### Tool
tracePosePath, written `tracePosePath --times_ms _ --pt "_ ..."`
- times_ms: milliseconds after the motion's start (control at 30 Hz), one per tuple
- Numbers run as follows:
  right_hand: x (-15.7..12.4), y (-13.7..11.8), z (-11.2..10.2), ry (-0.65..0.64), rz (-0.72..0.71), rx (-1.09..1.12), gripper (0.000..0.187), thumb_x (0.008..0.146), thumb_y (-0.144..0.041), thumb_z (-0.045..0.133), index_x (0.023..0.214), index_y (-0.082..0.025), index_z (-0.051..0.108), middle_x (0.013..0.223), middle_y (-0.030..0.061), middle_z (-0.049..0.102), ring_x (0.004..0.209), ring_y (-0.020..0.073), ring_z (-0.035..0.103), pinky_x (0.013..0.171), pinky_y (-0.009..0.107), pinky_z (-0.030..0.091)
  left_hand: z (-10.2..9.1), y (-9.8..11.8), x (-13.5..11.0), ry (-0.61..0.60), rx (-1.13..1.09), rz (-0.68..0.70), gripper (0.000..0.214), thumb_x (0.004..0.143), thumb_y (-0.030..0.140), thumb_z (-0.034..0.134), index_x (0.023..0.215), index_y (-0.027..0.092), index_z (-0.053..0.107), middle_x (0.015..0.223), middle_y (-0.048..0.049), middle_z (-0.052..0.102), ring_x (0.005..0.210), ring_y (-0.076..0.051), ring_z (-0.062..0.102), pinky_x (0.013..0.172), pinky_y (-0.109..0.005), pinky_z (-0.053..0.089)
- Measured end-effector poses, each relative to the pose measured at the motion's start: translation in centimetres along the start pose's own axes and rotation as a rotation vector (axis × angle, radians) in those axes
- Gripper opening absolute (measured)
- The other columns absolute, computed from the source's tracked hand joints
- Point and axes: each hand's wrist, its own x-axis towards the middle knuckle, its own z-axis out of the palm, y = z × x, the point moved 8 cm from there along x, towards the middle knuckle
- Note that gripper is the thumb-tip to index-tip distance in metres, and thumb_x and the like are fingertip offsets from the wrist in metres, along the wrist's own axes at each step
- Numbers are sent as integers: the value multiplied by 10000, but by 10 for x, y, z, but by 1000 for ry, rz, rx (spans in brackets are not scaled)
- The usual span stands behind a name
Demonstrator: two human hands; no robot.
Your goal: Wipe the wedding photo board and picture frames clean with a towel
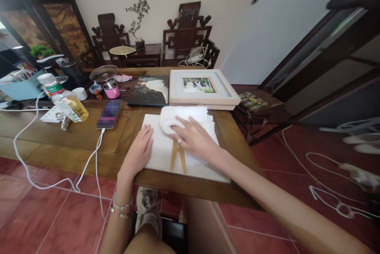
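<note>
A white board (158, 159) lies near the table's front edge, with a tan, A-shaped mark (178, 157) on its surface. My left hand (140, 147) rests flat on the board's left side, fingers stretched out. Over the upper part of the board, my right hand (192, 137) grips a folded white towel (187, 115) and presses it down. The towel covers the top of the tan shape and the board's far edge. Just beyond the towel lies a pale wooden picture frame (221, 82) holding a small photo (197, 85).
A dark photo panel (150, 90) lies left of the frame. Farther left are a pink cup (111, 90), a phone (109, 114) on a white cable (89, 163), a plastic bottle (69, 101) and a power strip (53, 114). A bag (253, 101) sits beyond the table's right edge.
</note>
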Motion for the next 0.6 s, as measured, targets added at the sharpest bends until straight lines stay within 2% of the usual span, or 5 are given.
tracePosePath --times_ms 133,233,367,467,600 --pt "11 -16 6 -6 28 -43 293 919 -182 434 1106 -157 659 1314 157 584 1357 338 355 1081 599 259 -8 -1 0 50 -132 -90 522 981 351 294 1435 101 358 1523 -126 347 1428 -198 283 1190 -401 216" --pt "2 -49 13 -51 -148 -15 312 852 -150 516 1121 -176 671 1413 147 494 1377 350 311 1106 606 204 -17 -1 -1 128 -181 -110 544 993 379 224 1450 102 329 1529 -117 337 1424 -182 292 1190 -386 217" --pt "-32 -84 15 -145 -401 77 349 763 -152 595 1091 -227 689 1433 125 476 1378 334 315 1115 592 204 -25 0 -3 190 -177 -82 543 998 404 176 1444 147 349 1530 -88 346 1423 -179 294 1191 -399 210" --pt "-60 -90 3 -124 -456 153 282 765 -180 602 1024 -233 700 1411 102 507 1372 310 335 1119 567 234 -24 1 -3 176 -157 -53 556 997 417 177 1427 130 381 1514 -102 373 1415 -188 313 1185 -394 230" --pt "-83 -72 -18 -30 -367 185 265 813 -122 522 997 -225 684 1368 90 553 1344 248 396 1126 535 267 -14 2 -2 93 -97 -27 526 992 410 248 1410 135 410 1493 -116 405 1398 -202 349 1173 -403 260"
